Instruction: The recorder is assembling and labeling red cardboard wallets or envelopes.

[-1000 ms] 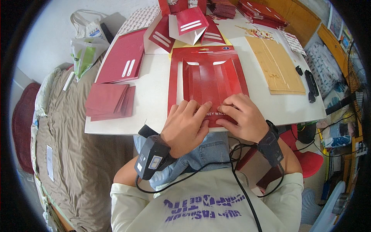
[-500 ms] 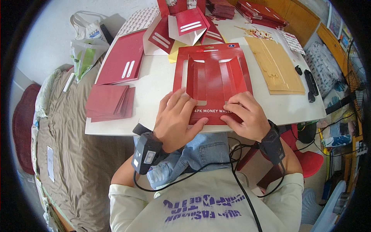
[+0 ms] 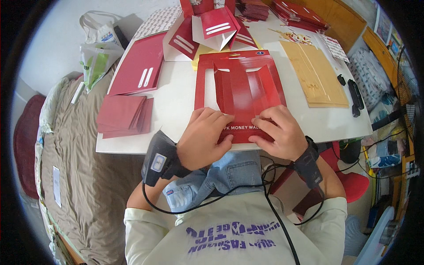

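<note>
In front of me on the white table lies red cardboard packaging [image 3: 240,90], with white printing near its front edge, a hanging slot at its far end and window cut-outs. Its inner flaps stand partly folded up. My left hand [image 3: 204,139] grips the near left corner, fingers curled over the card and thumb at the front edge. At the near right corner, my right hand [image 3: 279,132] pinches the card, thumb low and fingers bent above it. The undersides of both grips are hidden. A black device is strapped to each wrist.
Left on the white table [image 3: 176,110] are dark red folded sheets [image 3: 132,66] and small red envelopes [image 3: 123,115]. Folded red-and-white card pieces [image 3: 215,28] stand behind. Tan card sheets [image 3: 312,73] and black objects [image 3: 355,95] lie right. Black cables cross my lap.
My left hand has gone from lying spread over the card's left side to curling round its near edge. The packaging has shifted slightly left; my right hand keeps its pinch.
</note>
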A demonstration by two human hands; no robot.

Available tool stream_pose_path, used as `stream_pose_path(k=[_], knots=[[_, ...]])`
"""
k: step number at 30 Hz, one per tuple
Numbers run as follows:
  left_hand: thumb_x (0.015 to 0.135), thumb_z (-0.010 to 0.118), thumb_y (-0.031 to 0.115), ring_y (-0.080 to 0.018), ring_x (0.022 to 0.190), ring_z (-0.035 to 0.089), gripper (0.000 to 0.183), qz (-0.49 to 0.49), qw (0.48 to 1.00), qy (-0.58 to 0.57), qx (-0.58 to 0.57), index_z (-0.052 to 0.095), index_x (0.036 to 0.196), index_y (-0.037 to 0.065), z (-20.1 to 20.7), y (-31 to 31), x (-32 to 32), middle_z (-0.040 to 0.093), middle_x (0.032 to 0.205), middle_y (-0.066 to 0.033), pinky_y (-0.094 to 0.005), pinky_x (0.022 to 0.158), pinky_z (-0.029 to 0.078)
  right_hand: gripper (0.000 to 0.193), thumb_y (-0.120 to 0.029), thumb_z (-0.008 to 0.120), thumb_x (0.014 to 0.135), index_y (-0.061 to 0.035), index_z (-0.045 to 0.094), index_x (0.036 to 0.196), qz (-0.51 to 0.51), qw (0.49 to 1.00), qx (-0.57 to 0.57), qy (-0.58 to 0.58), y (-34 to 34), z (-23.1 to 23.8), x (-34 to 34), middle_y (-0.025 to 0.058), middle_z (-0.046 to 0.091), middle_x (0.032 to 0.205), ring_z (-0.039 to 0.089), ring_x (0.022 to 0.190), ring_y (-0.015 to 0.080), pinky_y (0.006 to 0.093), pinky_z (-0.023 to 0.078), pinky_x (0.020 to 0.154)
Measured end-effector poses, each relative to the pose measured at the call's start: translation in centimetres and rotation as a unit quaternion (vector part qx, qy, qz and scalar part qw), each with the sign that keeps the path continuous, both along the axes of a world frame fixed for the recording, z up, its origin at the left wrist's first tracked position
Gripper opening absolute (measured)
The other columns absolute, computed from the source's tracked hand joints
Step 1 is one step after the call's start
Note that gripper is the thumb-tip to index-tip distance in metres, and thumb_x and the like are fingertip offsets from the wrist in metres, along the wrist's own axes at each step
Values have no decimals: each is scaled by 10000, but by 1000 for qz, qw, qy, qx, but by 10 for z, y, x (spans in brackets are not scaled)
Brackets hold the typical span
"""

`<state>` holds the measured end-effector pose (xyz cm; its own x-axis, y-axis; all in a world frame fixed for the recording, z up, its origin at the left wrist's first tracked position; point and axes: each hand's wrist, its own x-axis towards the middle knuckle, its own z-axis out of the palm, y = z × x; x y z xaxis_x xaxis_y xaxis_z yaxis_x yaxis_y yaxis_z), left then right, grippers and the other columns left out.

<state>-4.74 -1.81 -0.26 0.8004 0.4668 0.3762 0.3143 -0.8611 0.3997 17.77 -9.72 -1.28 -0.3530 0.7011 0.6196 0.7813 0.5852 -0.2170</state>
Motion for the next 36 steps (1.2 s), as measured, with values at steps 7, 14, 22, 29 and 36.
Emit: stream_pose_path(k=[7, 14, 22, 29, 36], knots=[[803, 669, 127, -257, 919, 572, 411, 0, 995, 25, -101, 550, 1179, 13, 1, 0, -4, 622, 986, -117, -397, 985, 323, 430, -298, 791, 686, -78, 678, 1038, 3, 998, -20, -52, -3, 3, -1, 64, 543, 1002, 516, 904, 237, 361, 441, 761], [809, 685, 119, -257, 913, 564, 434, 3, 993, 15, -118, 529, 1204, 34, -2, -3, -3, 621, 1019, -108, -381, 994, 313, 458, -350, 776, 695, -118, 677, 1077, -8, 993, -8, -120, -6, 7, 2, 47, 532, 1034, 507, 936, 219, 361, 418, 783], [786, 682, 88, -256, 912, 571, 290, 16, 997, -17, -78, 556, 1047, 78, -5, -2, -2, 613, 967, -82, -385, 973, 332, 436, -321, 790, 679, -109, 677, 1043, -3, 995, -20, -99, -3, 3, 3, 44, 520, 1037, 515, 925, 217, 364, 416, 779], [796, 667, 87, -247, 906, 572, 245, -5, 997, -22, -79, 576, 1024, 80, 0, -3, 1, 600, 923, -74, -383, 958, 334, 435, -311, 788, 682, -112, 682, 1053, -4, 995, -21, -97, -3, 3, 2, 44, 519, 1034, 514, 925, 218, 363, 423, 780], [791, 685, 117, -254, 959, 540, 317, -3, 993, -10, -114, 591, 1092, 80, 12, -6, -1, 600, 959, -70, -374, 962, 334, 415, -270, 794, 649, -140, 709, 1034, 0, 993, 35, -115, -5, 1, 3, 30, 518, 1046, 509, 926, 209, 353, 421, 770]])
